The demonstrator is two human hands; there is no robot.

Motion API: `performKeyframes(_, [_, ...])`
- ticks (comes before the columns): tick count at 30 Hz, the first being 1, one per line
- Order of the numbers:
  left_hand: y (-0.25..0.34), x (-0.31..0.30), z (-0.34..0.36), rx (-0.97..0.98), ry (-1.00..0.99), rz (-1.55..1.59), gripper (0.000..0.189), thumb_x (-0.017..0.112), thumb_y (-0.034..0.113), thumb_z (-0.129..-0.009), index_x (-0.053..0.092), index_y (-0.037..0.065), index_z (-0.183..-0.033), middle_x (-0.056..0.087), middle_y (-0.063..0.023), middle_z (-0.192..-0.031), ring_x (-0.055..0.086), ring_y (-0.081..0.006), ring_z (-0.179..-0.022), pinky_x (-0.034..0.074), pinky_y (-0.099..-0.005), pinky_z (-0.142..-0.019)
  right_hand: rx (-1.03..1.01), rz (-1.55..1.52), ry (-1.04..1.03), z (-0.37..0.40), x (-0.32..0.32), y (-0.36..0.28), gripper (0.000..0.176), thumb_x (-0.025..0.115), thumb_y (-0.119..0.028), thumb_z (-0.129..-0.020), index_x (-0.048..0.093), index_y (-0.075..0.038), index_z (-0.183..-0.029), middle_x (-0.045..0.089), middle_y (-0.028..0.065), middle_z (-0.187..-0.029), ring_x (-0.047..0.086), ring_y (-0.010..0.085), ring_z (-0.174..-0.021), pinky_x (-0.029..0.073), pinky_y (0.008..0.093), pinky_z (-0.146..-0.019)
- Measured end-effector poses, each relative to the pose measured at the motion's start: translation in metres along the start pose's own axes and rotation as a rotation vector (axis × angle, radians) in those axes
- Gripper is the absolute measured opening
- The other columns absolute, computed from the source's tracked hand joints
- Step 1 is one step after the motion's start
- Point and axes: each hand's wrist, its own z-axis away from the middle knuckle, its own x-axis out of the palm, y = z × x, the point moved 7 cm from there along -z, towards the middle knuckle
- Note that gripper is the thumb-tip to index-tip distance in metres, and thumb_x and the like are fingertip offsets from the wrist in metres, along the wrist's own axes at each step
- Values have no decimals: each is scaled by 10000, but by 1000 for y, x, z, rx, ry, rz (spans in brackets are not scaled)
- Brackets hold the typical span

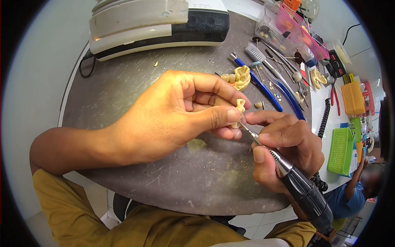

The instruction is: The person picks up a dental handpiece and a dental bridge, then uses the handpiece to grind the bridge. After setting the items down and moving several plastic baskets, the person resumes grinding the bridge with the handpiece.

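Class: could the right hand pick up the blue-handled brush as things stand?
Probably not freely: the right hand grips the handpiece, though the blue-handled brush lies uncovered just beyond it.

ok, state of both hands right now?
Left hand: closed, pinching the tooth model.
Right hand: closed on the rotary handpiece.

No text, label, brand or number is legible on anything here.

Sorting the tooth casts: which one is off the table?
The small cast pinched by the left hand, beside the right hand's handpiece tip; the bigger cast lies on the table behind.
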Motion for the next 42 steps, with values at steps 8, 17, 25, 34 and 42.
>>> performKeyframes(8, [2,2,-1,110,-39,-26,230,589,76,-942,572,-46,-1137,637,-127,-1076,650,-164,-973,540,-291,-900,-36,-20,-11,-1,-4,-2,185,650,-21,-799,527,-10,-936,561,103,-758,650,336,-902,488,521,-921])
performKeyframes(17, [1,2,-1,85,-42,17,196,576,60,-946,559,-45,-1110,615,-148,-1130,642,-209,-1043,530,-326,-948,-45,22,10,-1,-3,0,173,645,-32,-806,521,3,-922,555,113,-756,646,332,-889,486,537,-924])
performKeyframes(25, [0,2,-1,76,-52,34,209,573,78,-952,550,-44,-1121,615,-147,-1123,638,-200,-1048,529,-304,-941,12,37,-5,-2,0,-1,180,652,0,-786,528,4,-917,564,115,-772,650,355,-919,498,506,-908])
performKeyframes(34, [1,2,-1,99,-64,22,217,590,94,-946,558,-38,-1114,620,-141,-1108,627,-191,-1057,529,-287,-928,-65,34,-15,-1,0,0,227,657,45,-751,550,9,-947,583,121,-789,647,366,-935,485,516,-918])
performKeyframes(42, [1,2,-1,88,-59,24,225,597,98,-942,556,-38,-1116,619,-140,-1106,634,-194,-1046,531,-281,-921,-12,13,-18,0,0,3,228,667,32,-755,547,4,-946,580,120,-787,646,366,-944,483,512,-915])
